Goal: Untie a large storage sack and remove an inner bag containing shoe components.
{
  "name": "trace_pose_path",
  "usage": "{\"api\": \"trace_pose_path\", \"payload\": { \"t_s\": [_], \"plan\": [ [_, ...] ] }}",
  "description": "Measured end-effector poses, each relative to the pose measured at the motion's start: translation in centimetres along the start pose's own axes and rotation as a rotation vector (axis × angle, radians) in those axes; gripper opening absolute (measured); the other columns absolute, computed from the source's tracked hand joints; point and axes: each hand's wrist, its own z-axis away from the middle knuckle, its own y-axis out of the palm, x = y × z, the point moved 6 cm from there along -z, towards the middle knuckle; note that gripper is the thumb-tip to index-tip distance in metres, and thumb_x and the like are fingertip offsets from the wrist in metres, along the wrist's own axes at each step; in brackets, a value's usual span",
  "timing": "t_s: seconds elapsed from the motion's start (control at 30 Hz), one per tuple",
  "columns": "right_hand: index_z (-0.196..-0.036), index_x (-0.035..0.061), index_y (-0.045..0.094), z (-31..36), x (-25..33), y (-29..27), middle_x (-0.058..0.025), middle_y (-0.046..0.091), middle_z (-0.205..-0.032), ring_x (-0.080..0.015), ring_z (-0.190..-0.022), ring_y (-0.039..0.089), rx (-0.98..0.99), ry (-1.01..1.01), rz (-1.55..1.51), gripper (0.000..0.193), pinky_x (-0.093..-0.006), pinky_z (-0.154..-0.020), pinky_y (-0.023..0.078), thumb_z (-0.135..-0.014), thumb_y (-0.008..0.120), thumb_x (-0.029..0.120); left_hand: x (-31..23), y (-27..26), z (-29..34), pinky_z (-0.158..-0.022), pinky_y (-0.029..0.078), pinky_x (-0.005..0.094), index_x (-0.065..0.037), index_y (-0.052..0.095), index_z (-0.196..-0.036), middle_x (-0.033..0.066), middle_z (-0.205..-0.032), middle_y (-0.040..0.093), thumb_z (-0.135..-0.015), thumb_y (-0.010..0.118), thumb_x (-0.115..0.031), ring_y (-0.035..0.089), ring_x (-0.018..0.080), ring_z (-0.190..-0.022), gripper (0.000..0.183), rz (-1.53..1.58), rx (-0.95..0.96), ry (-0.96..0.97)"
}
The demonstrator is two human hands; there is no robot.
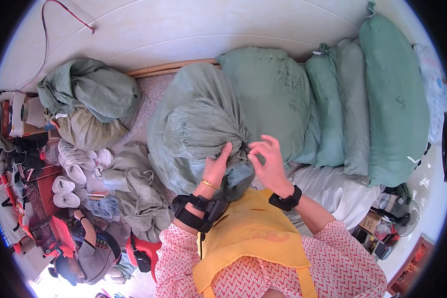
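A bulging grey-green woven sack [196, 119] stands in front of me, its mouth gathered into a dark bunched neck. My left hand [217, 168] is closed round the underside of this neck, thumb up, the other fingers mostly hidden behind the cloth. On the right side of the neck, my right hand [269, 158] pinches a thin pale string [242, 156] between thumb and forefinger, its other fingers loosely curled. Below the neck hangs a loose bluish-grey fold of the sack, partly hidden by my left wrist.
Full green sacks [268, 94] lean along the wall to the right. A white sack [328, 191] lies below them. At left are a slumped sack [91, 94], white shoes [66, 192] and a crumpled sack [136, 188]. A seated person [96, 256] works at lower left beside a red stool [146, 253].
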Motion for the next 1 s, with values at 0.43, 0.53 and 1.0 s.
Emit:
{"api": "trace_pose_path", "payload": {
  "t_s": [0.43, 0.53, 1.0],
  "plan": [
    [-0.079, 0.0053, 0.064, -0.9, 1.6, 0.8, -0.0063, 0.061, -0.078, -0.0268, -0.077, 0.058, -0.046, 0.001, 0.03, 0.017, -0.0368, -0.067, 0.047, -0.075, 0.081, 0.009, -0.3, -0.3, 0.8, -0.102, 0.045, 0.0331, 0.013, 0.063, -0.122, 0.0154, -0.128, 0.065, -0.089, 0.077, -0.043, 0.059, 0.0209, -0.117, 0.066, -0.098, -0.047, -0.037],
    [-0.078, 0.0049, 0.065, -0.8, 0.8, 1.4, -0.0075, 0.062, -0.077, -0.0261, -0.074, 0.059, -0.067, 0.027, 0.078, 0.017, -0.037, -0.065, 0.047, -0.076, 0.081, 0.011, -0.2, -0.2, 0.7, -0.102, 0.045, 0.0334, 0.011, 0.063, -0.123, 0.0151, -0.128, 0.064, -0.089, 0.077, -0.042, 0.059, 0.0211, -0.117, 0.065, -0.064, -0.035, -0.015],
    [-0.084, -0.0006, 0.061, 2.3, 0.2, 1.2, -0.0052, 0.059, -0.077, -0.0142, -0.071, 0.056, 0.406, 0.256, -0.354, 0.014, -0.0291, -0.066, 0.046, -0.088, 0.069, 0.01, 0.7, -1.3, 0.2, -0.103, 0.043, 0.0324, 0.01, 0.059, -0.13, 0.0133, -0.132, 0.062, -0.091, 0.076, -0.037, 0.057, 0.0201, -0.119, 0.063, 0.053, -0.1, -0.033]
  ]
}}
